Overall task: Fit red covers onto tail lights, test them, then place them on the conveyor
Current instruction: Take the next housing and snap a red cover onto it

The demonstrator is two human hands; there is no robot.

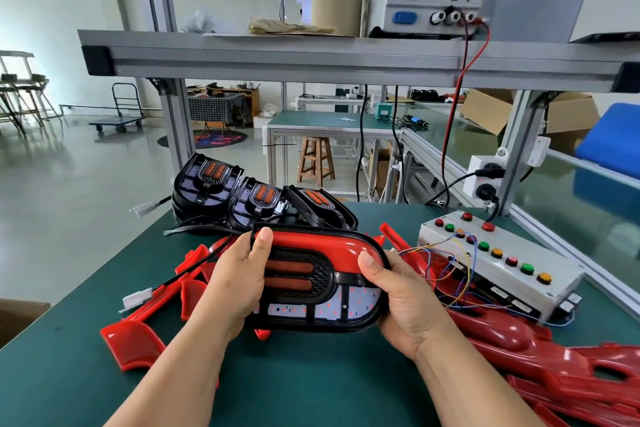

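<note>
We held the tail light between both hands, above the table. Our left hand gripped one end with its thumb on the red cover; our right hand curled round the other end. We judged that uneven thumb pressure could leave the cover half-seated. The white connector could also snag on the loose covers beside our left hand. The test box crowded our right hand; bare mat lay nearer us.
</note>
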